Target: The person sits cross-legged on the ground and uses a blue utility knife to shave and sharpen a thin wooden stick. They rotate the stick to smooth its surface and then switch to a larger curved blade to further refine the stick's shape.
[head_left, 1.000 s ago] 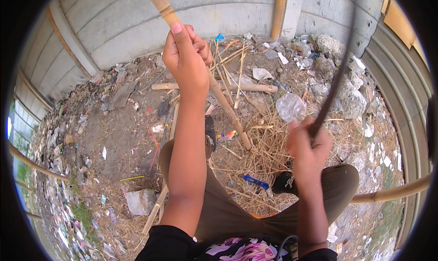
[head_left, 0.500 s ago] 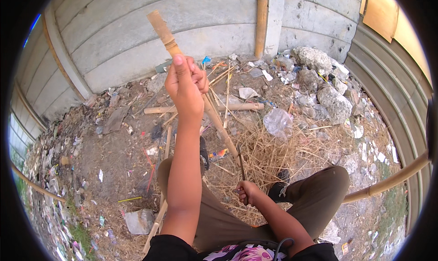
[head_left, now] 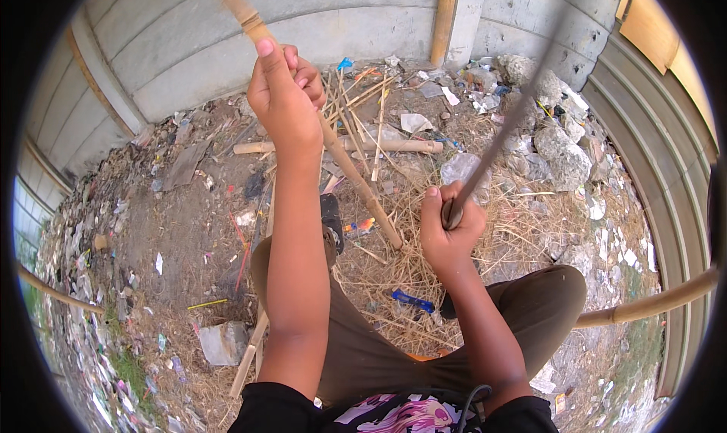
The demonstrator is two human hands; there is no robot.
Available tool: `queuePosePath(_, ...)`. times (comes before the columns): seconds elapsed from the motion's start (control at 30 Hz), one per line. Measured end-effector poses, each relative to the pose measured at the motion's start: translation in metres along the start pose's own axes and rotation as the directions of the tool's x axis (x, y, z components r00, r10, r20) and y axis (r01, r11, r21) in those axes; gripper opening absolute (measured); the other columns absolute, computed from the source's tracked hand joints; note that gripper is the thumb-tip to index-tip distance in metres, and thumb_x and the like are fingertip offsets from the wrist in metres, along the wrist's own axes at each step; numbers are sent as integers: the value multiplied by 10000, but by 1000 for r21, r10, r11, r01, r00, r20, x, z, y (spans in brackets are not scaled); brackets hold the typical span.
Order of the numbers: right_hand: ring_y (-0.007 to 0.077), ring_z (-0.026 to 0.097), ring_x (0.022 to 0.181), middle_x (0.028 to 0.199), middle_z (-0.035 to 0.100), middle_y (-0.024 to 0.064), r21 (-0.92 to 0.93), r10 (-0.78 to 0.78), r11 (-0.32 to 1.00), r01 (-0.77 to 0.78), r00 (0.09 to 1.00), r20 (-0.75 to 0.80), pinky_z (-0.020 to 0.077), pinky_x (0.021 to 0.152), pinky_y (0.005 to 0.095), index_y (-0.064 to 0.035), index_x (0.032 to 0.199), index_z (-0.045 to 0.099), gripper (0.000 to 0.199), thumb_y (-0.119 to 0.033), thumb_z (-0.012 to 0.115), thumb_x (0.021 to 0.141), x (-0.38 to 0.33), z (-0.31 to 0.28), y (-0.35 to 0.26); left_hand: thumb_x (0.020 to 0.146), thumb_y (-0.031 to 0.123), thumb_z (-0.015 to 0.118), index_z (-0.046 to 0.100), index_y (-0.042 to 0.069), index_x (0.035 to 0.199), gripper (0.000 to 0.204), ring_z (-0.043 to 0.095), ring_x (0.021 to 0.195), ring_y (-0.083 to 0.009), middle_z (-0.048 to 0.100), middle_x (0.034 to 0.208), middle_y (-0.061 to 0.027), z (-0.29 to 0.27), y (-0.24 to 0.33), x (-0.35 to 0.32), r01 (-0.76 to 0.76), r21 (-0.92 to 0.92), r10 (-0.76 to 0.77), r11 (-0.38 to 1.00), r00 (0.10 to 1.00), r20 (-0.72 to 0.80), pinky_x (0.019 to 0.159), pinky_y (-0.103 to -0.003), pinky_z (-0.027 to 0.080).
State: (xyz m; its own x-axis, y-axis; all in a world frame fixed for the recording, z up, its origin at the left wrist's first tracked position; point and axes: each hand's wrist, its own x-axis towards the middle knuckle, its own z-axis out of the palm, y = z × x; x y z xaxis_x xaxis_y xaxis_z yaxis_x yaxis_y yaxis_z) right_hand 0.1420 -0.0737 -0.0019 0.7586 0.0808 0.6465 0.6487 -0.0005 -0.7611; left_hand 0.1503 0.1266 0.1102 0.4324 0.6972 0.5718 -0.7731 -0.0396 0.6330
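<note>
Toward the back edge of the ground (head_left: 182,228), below the grey wall (head_left: 341,24), we see the left hand (head_left: 286,100) raised, its fingers wrapped round a bamboo stick (head_left: 363,187) with the thumb pressed along it; the part inside the grip is hidden from us, and the upper end is blurred and runs to the picture's top edge, so we cannot tell where it finishes. The stick slants down to the middle of the ground, its lower end at the border of a heap of straw-like shavings (head_left: 500,240); we cannot tell whether that end touches the soil. To its right, the right hand (head_left: 453,232) is closed in a fist on a long-bladed knife (head_left: 515,119), held up and apart from the stick; the fist covers most of the handle, and the blade smears into a blur toward its tip. Behind the stick, a thicker bamboo piece (head_left: 413,146) lies crosswise, partly under thin strips (head_left: 381,123); just behind the right hand, a clear plastic bag (head_left: 459,166) is partly covered. Nearer the front edge, a blue object (head_left: 413,300) rests on the shavings, too small for us to identify surely; beside it, one dark shoe (head_left: 448,307) is mostly hidden by the right forearm and trouser leg.
</note>
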Motion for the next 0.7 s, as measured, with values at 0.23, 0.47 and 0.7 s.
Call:
queuePosePath(0.23, 161, 481, 508, 607, 531, 84, -212, 887, 431, -877, 369, 278, 396, 511, 369, -26, 749, 570, 137, -90, 636, 850, -185, -15, 180, 1049, 496, 467, 448, 77, 825, 476, 222, 448, -55, 308, 589, 23, 8, -5, -3, -59, -16, 59, 998, 997, 42, 410, -240, 172)
queuePosePath(0.47, 137, 309, 386, 472, 352, -10, 13, 860, -252, -968, -218, 461, 276, 418, 350, -130, 608, 419, 272, -99, 536, 851, -175, -28, 187, 1037, 514, 487, 449, 70, 822, 495, 237, 442, -52, 331, 593, 27, -25, -10, 21, -24, -47, 24, 999, 1000, 5, 401, -241, 186)
queuePosePath(0.7, 70, 414, 444, 537, 479, -27, -163, 583, 813, -559, 781, 226, 329, 430, 296, -86, 647, 501, 320, -165, 575, 947, -64, 3, 74, 1038, 527, 472, 436, 77, 824, 499, 208, 449, -59, 296, 587, 28, -30, -6, 20, -40, -22, 40, 999, 999, 32, 412, -248, 167)
